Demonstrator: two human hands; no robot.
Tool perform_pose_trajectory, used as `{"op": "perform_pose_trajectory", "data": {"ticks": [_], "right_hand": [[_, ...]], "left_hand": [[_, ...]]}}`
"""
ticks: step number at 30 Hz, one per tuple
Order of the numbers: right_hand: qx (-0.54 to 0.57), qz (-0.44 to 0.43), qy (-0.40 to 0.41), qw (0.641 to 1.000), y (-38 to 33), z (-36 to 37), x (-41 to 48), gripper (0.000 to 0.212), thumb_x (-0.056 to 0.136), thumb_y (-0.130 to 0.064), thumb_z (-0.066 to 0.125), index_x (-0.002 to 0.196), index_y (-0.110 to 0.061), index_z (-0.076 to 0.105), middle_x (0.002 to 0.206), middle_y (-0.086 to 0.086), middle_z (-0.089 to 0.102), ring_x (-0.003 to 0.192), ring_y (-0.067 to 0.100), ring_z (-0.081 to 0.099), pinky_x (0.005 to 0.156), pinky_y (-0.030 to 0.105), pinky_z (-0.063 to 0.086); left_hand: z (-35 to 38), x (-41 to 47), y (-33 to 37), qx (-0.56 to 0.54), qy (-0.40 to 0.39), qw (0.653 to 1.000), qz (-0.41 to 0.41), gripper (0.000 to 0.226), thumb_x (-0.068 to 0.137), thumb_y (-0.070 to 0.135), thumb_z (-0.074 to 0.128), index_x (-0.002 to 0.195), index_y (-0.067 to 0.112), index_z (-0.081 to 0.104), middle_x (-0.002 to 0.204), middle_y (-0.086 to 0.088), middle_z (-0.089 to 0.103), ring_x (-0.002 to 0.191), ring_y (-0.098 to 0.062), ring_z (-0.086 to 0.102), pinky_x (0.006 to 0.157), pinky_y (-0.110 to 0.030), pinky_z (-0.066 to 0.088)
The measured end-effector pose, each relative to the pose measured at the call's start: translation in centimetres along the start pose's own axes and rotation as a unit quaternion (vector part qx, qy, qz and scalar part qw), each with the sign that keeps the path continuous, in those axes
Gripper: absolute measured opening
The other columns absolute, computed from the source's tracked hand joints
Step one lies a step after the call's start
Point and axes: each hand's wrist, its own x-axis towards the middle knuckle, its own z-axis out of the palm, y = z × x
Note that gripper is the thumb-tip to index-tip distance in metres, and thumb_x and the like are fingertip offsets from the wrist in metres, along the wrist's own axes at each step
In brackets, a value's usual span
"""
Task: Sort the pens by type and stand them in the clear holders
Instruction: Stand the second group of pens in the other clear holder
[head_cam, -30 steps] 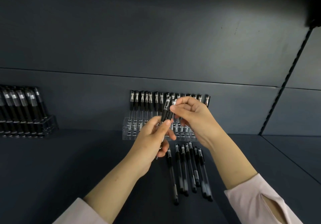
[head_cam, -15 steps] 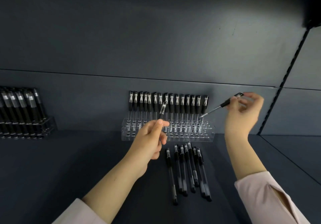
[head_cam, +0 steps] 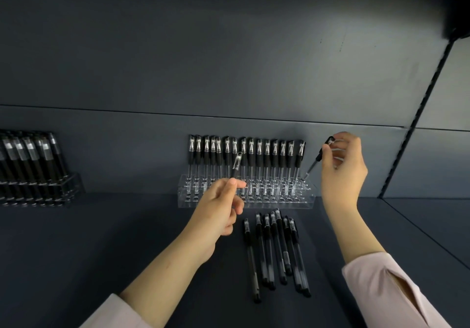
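Note:
A clear holder point(head_cam: 309, 195) stands against the back wall with a row of several black pens point(head_cam: 250, 156) upright in its rear holes. My right hand point(head_cam: 342, 167) pinches a black pen point(head_cam: 318, 158) by its upper end, tilted, its lower tip at the holder's right rear corner. My left hand point(head_cam: 221, 208) holds another pen point(head_cam: 236, 166) upright in front of the holder's middle, its clear cap end pointing up. Several loose black pens point(head_cam: 277, 249) lie side by side on the shelf in front of the holder.
A second clear holder point(head_cam: 72, 184) filled with several dark pens stands at the far left. A slotted upright rail point(head_cam: 417, 116) runs down the wall at the right. The dark shelf surface point(head_cam: 101, 238) spreads left of my arms.
My hands were together over the holder with two pens; my right hand took one pen away to the right, then lowered its tip to the holder's right end. My left hand barely moved.

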Motion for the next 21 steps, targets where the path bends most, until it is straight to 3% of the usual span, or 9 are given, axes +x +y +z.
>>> {"op": "perform_pose_trajectory", "data": {"ticks": [5,8,10,14,17,19,21], "right_hand": [[-0.033,-0.033,-0.046,0.998,0.5,0.3,-0.1,0.023,0.095,-0.016,0.057,0.118,-0.021,0.057,0.104,0.0,0.061,0.088,0.015,0.06,0.077,0.024,0.05],[-0.112,-0.031,-0.142,0.983,1.0,0.6,0.0,0.035,0.096,-0.023,0.058,0.13,-0.018,0.057,0.119,0.007,0.053,0.102,0.023,0.056,0.091,0.037,0.049],[-0.135,-0.007,-0.185,0.973,1.1,0.7,-0.3,0.042,0.096,-0.025,0.057,0.137,-0.021,0.052,0.122,0.009,0.05,0.109,0.026,0.052,0.098,0.038,0.045],[-0.134,-0.028,-0.14,0.981,-0.2,0.7,-0.4,0.038,0.096,-0.025,0.056,0.134,-0.019,0.054,0.114,0.006,0.054,0.107,0.024,0.052,0.091,0.039,0.046],[-0.041,0.02,-0.188,0.981,-2.6,1.0,-0.4,0.021,0.094,-0.029,0.059,0.113,-0.023,0.065,0.096,-0.005,0.064,0.084,0.001,0.057,0.075,0.025,0.048],[0.071,0.114,-0.326,0.936,-4.4,1.4,-0.9,0.014,0.093,-0.031,0.061,0.101,-0.026,0.07,0.089,-0.007,0.07,0.076,-0.003,0.061,0.068,0.018,0.049],[0.182,0.199,-0.418,0.868,-5.5,1.8,-1.6,0.013,0.09,-0.025,0.065,0.099,-0.021,0.073,0.092,-0.004,0.073,0.08,0.006,0.064,0.069,0.02,0.052]], "left_hand": [[0.1,0.0,0.2,-0.006,0.01,1.0,-0.007,0.022,0.103,0.037,0.042,0.108,0.023,0.058,0.054,0.01,0.055,0.04,-0.006,0.029,0.036,-0.018,0.022],[0.1,0.1,0.2,-0.016,0.019,0.999,-0.019,0.02,0.103,0.036,0.044,0.109,0.019,0.053,0.055,0.008,0.056,0.04,-0.007,0.03,0.036,-0.018,0.021],[0.1,0.1,0.1,-0.02,0.023,0.999,-0.02,0.019,0.102,0.036,0.045,0.107,0.019,0.052,0.056,0.008,0.057,0.041,-0.008,0.031,0.035,-0.018,0.022],[0.0,0.1,0.2,-0.014,0.03,0.999,-0.011,0.017,0.102,0.035,0.045,0.105,0.021,0.054,0.056,0.01,0.059,0.043,-0.006,0.038,0.037,-0.018,0.027],[-0.1,0.2,0.2,0.004,0.03,1.0,0.002,0.019,0.102,0.036,0.045,0.103,0.022,0.058,0.057,0.013,0.059,0.044,-0.004,0.041,0.039,-0.018,0.031],[-0.1,0.2,0.1,0.016,0.03,0.999,0.008,0.021,0.102,0.036,0.047,0.102,0.022,0.062,0.058,0.015,0.059,0.045,-0.003,0.042,0.04,-0.017,0.032],[-0.1,0.1,0.1,0.016,0.028,0.999,0.009,0.022,0.101,0.037,0.048,0.1,0.022,0.065,0.058,0.016,0.058,0.045,-0.002,0.042,0.041,-0.016,0.032]]}}
